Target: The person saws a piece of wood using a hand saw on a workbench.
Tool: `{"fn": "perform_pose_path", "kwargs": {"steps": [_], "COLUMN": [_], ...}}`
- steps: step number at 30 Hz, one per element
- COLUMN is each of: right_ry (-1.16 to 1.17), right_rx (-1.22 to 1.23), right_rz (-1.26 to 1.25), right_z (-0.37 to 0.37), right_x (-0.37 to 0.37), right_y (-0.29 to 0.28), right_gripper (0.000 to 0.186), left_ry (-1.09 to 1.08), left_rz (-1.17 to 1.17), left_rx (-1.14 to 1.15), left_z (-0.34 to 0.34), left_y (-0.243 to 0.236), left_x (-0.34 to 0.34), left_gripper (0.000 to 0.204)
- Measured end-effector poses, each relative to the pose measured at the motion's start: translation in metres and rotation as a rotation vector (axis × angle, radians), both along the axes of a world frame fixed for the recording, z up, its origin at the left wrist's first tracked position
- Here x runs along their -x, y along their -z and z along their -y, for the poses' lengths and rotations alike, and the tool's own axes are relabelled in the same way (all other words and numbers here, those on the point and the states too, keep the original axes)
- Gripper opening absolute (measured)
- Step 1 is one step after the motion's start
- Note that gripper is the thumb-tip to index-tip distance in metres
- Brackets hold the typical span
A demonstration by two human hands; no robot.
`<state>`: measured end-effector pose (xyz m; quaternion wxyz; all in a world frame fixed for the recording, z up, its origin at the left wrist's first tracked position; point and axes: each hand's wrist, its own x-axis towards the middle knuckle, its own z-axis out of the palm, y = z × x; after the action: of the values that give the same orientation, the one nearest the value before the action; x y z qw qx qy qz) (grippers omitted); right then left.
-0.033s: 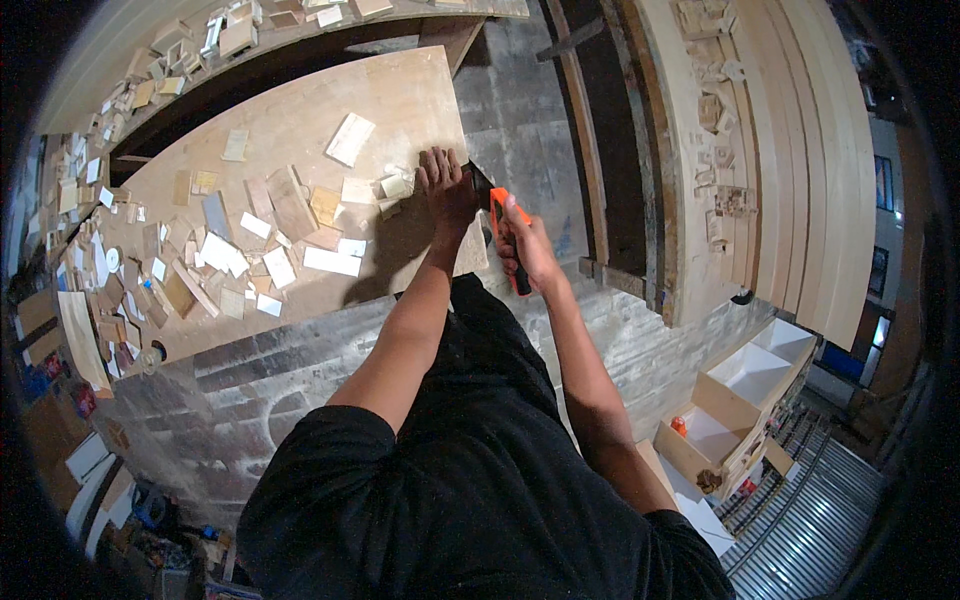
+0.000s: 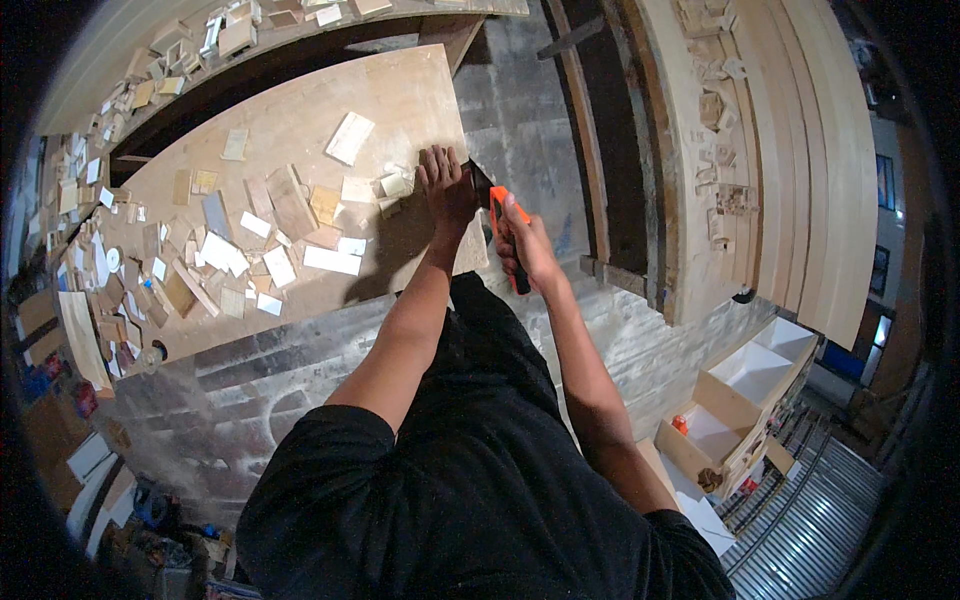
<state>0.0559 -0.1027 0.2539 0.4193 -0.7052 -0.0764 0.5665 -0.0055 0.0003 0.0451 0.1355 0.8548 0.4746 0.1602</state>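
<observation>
Left hand [image 2: 449, 195] over one table [image 2: 400, 105], right hand [image 2: 534, 250] gripping one saw [image 2: 498, 197]

Saw handle [image 2: 498, 198]: vivid orange with black; blade [image 2: 479, 182] dark. Shirt [image 2: 480, 460], plain black. Surface [image 2: 395, 90]: pale tan. Wood scraps [image 2: 324, 205]: tan to honey-yellow; flat pieces [image 2: 332, 261] white. Floor [image 2: 240, 370]: mottled grey, whitish smears. Ribbed sheet [image 2: 820, 510], lower right: silver, dark-striped.

Black short-sleeved shirt [image 2: 480, 480], bare forearms [image 2: 408, 330]
</observation>
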Motion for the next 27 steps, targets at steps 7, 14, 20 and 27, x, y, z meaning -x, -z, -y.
{"fn": "perform_pose_path", "kwargs": {"steps": [7,14,20,27], "right_ry": [0.051,-0.112,-0.042,-0.003], "right_rx": [0.056,-0.072,-0.010,-0.018], "right_rz": [0.153,0.285,0.151,0.092], "right_z": [0.002,0.009,0.008,0.010], "right_x": [0.005,-0.002,-0.002,0.000], "right_y": [0.005,0.025,0.012,0.015], "right_gripper": [0.054,0.045,0.043,0.042], "left_ry": [-0.005,-0.035,-0.039,-0.016], "left_rz": [0.017,-0.035,-0.039,-0.061], "left_rx": [0.053,-0.074,-0.059,-0.037], "left_z": [-0.001,-0.003,-0.002,0.001], "left_y": [0.007,0.026,0.032,0.019], "left_x": [-0.001,-0.006,-0.007,-0.006], "left_gripper": [0.068,0.069,0.068,0.071]}}
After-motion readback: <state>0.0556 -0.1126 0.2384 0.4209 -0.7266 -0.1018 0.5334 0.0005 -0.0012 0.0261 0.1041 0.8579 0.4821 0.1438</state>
